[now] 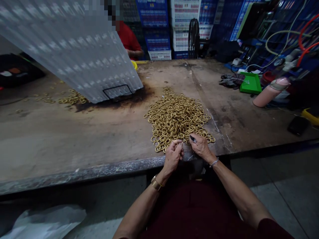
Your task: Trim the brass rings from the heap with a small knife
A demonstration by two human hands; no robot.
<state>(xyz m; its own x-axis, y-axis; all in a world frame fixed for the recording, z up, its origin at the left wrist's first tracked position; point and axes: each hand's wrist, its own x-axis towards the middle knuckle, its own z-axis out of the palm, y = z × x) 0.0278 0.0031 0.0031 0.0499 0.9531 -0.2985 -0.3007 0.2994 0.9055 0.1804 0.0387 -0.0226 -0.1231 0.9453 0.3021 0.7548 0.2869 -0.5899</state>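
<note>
Smooth, round golden rings [175,116] are heaped just beyond the grip
A dark tool [192,138] is held by the right hand [201,147]; the left hand [172,155] is pinched narrow, its contents cannot be told

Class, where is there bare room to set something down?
Free: worktop left of the ring pile, in front of the ribbed panel; between pile and green tray. Crowded: the pile's near edge, where left hand and right hand are.
</note>
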